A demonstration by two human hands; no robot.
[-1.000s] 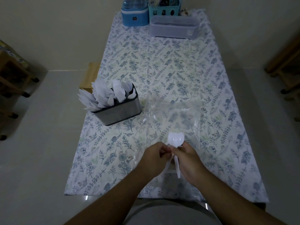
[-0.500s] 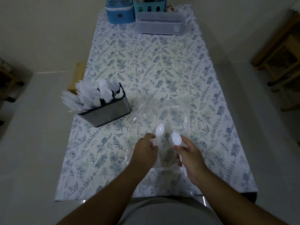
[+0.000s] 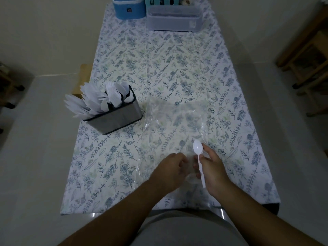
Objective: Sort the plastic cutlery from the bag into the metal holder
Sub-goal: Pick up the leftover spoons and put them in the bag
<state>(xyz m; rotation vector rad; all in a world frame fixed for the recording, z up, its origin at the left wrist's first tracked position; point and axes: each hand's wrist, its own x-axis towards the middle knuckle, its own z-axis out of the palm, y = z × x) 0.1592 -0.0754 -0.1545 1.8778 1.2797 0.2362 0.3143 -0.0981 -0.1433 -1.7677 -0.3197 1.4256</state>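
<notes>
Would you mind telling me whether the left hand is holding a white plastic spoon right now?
No, the left hand holds no spoon; the only white plastic spoon in hand is gripped by the right hand.

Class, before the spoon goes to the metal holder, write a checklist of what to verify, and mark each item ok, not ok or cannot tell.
1. Spoon held firmly in right hand: ok.
2. Left hand holds no cutlery: ok.
3. Holder upright on the table: ok.
4. Free slot in the holder: cannot tell, it looks crowded.
5. Bag emptied: cannot tell, hands cover its near end.
</notes>
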